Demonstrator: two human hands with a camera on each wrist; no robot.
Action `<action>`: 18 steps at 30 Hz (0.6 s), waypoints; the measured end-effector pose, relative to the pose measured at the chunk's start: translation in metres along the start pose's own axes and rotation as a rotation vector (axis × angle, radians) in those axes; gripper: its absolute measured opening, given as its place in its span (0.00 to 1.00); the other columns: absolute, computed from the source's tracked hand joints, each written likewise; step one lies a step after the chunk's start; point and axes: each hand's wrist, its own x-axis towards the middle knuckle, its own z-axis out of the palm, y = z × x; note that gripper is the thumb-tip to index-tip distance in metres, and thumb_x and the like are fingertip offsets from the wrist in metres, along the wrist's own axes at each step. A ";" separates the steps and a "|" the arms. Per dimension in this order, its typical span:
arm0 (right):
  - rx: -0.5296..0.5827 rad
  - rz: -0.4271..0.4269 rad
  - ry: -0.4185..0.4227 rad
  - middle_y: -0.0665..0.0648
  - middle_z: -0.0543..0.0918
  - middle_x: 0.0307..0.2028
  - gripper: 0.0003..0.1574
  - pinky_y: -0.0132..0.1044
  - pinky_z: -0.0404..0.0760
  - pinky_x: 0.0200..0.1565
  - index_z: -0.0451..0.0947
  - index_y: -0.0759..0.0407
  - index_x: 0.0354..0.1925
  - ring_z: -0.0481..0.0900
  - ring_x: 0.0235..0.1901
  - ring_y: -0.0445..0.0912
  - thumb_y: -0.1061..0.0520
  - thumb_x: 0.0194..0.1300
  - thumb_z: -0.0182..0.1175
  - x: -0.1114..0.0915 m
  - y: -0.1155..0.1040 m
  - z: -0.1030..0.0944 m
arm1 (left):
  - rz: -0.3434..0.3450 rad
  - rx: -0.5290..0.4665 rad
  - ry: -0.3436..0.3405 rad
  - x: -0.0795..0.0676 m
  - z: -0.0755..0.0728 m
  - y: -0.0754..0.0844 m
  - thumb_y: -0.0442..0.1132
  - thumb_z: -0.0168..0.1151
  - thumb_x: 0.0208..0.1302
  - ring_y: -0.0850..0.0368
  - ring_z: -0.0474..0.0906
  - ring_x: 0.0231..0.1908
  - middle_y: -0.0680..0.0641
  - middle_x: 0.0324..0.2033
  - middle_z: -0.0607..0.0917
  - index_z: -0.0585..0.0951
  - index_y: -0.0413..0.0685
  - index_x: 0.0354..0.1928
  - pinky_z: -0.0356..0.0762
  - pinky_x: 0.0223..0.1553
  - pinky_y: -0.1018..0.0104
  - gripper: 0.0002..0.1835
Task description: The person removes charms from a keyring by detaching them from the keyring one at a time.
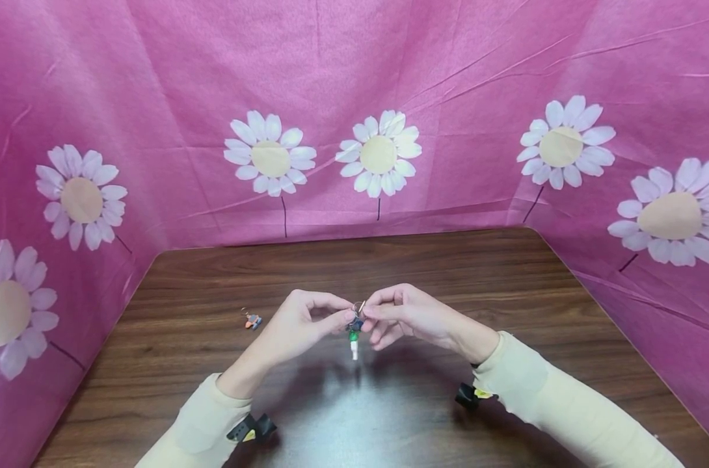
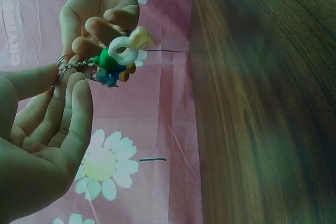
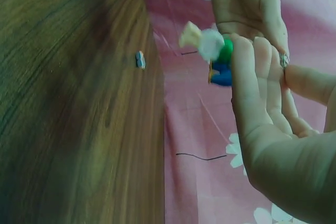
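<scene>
My left hand (image 1: pixel 302 325) and right hand (image 1: pixel 410 315) meet over the middle of the table, each pinching a keychain's metal ring (image 1: pixel 363 307) between thumb and fingertips. Below the fingers dangles a charm with a green bead (image 2: pixel 108 62) and a white ring-shaped piece (image 2: pixel 116 52), ending in a pale yellow tip (image 2: pixel 140 38). Beside it hangs a blue charm (image 3: pixel 221 74) with orange-brown parts. Short chain links (image 2: pixel 79 64) join the charms to the rings. Fingertips partly hide the rings.
Left of my hands, a small orange and blue-grey keychain (image 1: pixel 252 321) with a thin ring lies on the brown wooden table (image 1: pixel 214 279). Pink cloth (image 1: pixel 331 65) printed with white daisies stands around the table's back and sides.
</scene>
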 end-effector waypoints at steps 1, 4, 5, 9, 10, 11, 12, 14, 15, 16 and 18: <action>-0.010 0.003 -0.006 0.60 0.86 0.37 0.11 0.54 0.86 0.46 0.81 0.64 0.47 0.86 0.31 0.47 0.58 0.73 0.60 0.000 0.000 0.000 | 0.002 0.000 -0.004 0.000 0.000 0.001 0.36 0.67 0.69 0.49 0.88 0.40 0.46 0.39 0.90 0.88 0.39 0.47 0.87 0.43 0.58 0.09; -0.047 0.010 -0.037 0.63 0.85 0.37 0.13 0.54 0.87 0.45 0.81 0.67 0.48 0.86 0.31 0.48 0.57 0.73 0.61 -0.001 -0.001 -0.002 | 0.005 -0.004 -0.018 0.000 -0.001 0.000 0.36 0.66 0.70 0.50 0.88 0.39 0.44 0.38 0.90 0.87 0.37 0.47 0.87 0.43 0.58 0.10; -0.062 0.010 -0.050 0.65 0.85 0.38 0.13 0.54 0.87 0.44 0.80 0.67 0.48 0.86 0.31 0.48 0.57 0.73 0.61 -0.002 -0.002 -0.003 | 0.005 -0.009 -0.022 0.000 -0.001 0.000 0.36 0.66 0.70 0.49 0.88 0.38 0.43 0.38 0.90 0.87 0.36 0.47 0.87 0.43 0.58 0.10; -0.125 0.008 -0.078 0.67 0.84 0.37 0.15 0.53 0.87 0.43 0.80 0.70 0.46 0.86 0.30 0.48 0.57 0.72 0.63 -0.004 -0.003 -0.006 | -0.036 -0.031 -0.052 0.001 -0.001 -0.002 0.36 0.66 0.70 0.43 0.87 0.37 0.43 0.36 0.90 0.87 0.36 0.47 0.87 0.41 0.55 0.10; -0.134 0.004 -0.076 0.66 0.84 0.36 0.16 0.53 0.87 0.43 0.80 0.71 0.46 0.85 0.30 0.48 0.57 0.72 0.63 -0.004 -0.002 -0.006 | -0.047 -0.036 -0.061 0.001 -0.002 -0.003 0.36 0.66 0.70 0.42 0.87 0.37 0.43 0.36 0.90 0.87 0.37 0.47 0.87 0.41 0.55 0.10; -0.138 0.001 -0.069 0.66 0.84 0.35 0.16 0.53 0.87 0.43 0.79 0.72 0.45 0.85 0.30 0.47 0.57 0.71 0.64 -0.004 -0.002 -0.006 | -0.053 -0.043 -0.072 0.001 -0.002 -0.004 0.36 0.65 0.70 0.42 0.86 0.37 0.42 0.36 0.90 0.87 0.36 0.47 0.87 0.41 0.54 0.10; -0.137 -0.004 -0.059 0.65 0.85 0.35 0.16 0.53 0.87 0.43 0.80 0.72 0.45 0.85 0.30 0.47 0.57 0.71 0.64 -0.004 -0.002 -0.006 | -0.060 -0.049 -0.080 0.001 -0.002 -0.004 0.35 0.65 0.70 0.43 0.87 0.37 0.41 0.36 0.89 0.87 0.36 0.47 0.87 0.42 0.54 0.10; -0.124 -0.014 -0.028 0.64 0.85 0.34 0.14 0.53 0.87 0.44 0.80 0.70 0.44 0.86 0.30 0.47 0.58 0.71 0.64 -0.005 -0.001 -0.005 | -0.058 -0.050 -0.084 0.002 -0.002 -0.005 0.35 0.65 0.70 0.45 0.87 0.36 0.41 0.36 0.89 0.86 0.36 0.47 0.87 0.41 0.55 0.10; -0.113 -0.021 -0.013 0.63 0.85 0.34 0.13 0.54 0.87 0.45 0.81 0.69 0.44 0.86 0.30 0.47 0.58 0.70 0.64 -0.004 -0.001 -0.005 | -0.055 -0.053 -0.081 0.002 -0.001 -0.006 0.36 0.66 0.70 0.47 0.87 0.35 0.40 0.36 0.89 0.86 0.35 0.47 0.87 0.41 0.55 0.11; -0.101 -0.027 -0.005 0.63 0.85 0.34 0.12 0.54 0.86 0.46 0.81 0.68 0.44 0.86 0.31 0.47 0.58 0.71 0.64 -0.004 0.000 -0.004 | -0.047 -0.055 -0.074 0.002 -0.001 -0.006 0.36 0.66 0.70 0.48 0.87 0.34 0.40 0.36 0.89 0.86 0.35 0.47 0.87 0.41 0.55 0.11; -0.082 -0.028 0.003 0.62 0.85 0.35 0.13 0.55 0.86 0.46 0.81 0.68 0.44 0.86 0.31 0.47 0.57 0.71 0.64 -0.003 0.002 -0.002 | -0.042 -0.059 -0.058 0.003 -0.001 -0.005 0.36 0.67 0.69 0.49 0.87 0.33 0.40 0.35 0.89 0.86 0.34 0.47 0.87 0.40 0.55 0.11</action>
